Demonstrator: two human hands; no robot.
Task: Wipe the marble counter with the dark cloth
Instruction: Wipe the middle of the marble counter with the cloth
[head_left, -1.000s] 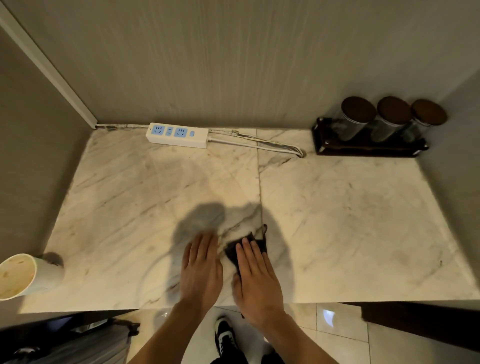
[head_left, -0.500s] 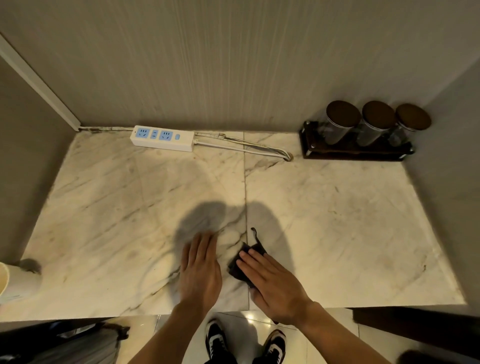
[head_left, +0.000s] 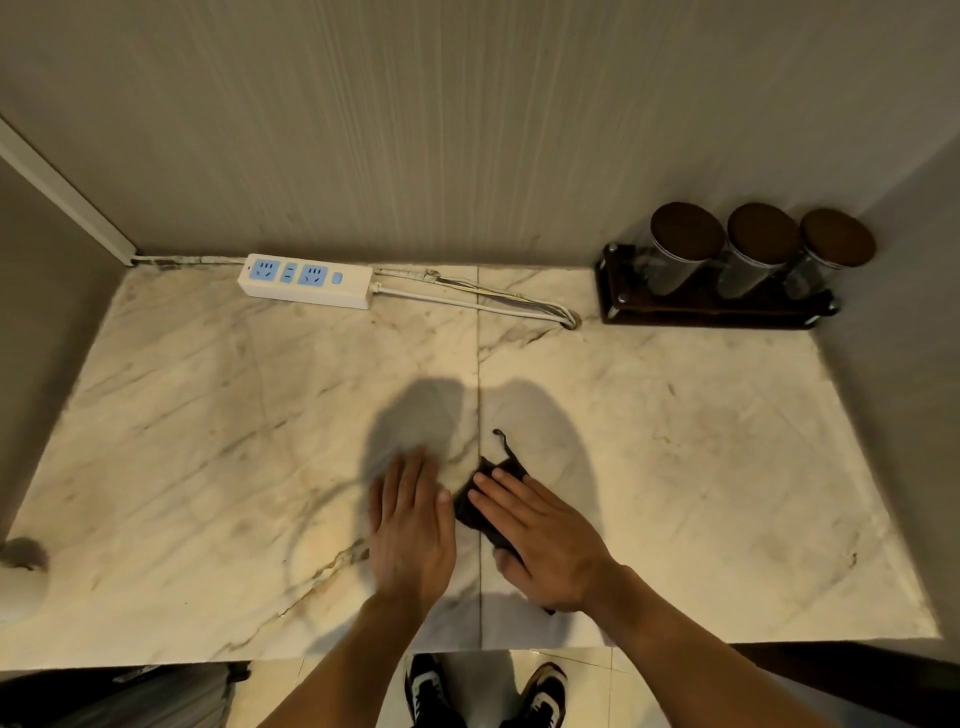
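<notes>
A small dark cloth (head_left: 470, 503) lies on the veined marble counter (head_left: 701, 467) near its front edge, just right of the seam between the two slabs. My right hand (head_left: 545, 540) lies flat on top of the cloth, fingers pointing up and left, and covers most of it; a thin dark thread sticks out beyond the fingertips. My left hand (head_left: 413, 525) rests flat and open on the bare marble right beside it, holding nothing.
A white power strip (head_left: 306, 280) with its cable lies along the back wall. Three brown-lidded glass jars (head_left: 748, 254) stand on a dark tray in the back right corner. A pale cup (head_left: 15, 587) sits at the front left edge. Walls close in both sides.
My right hand has swung from pointing straight ahead to angled left, its wrist moving right, still pressing the cloth. The view shifted right, so the cup slid toward the left edge.
</notes>
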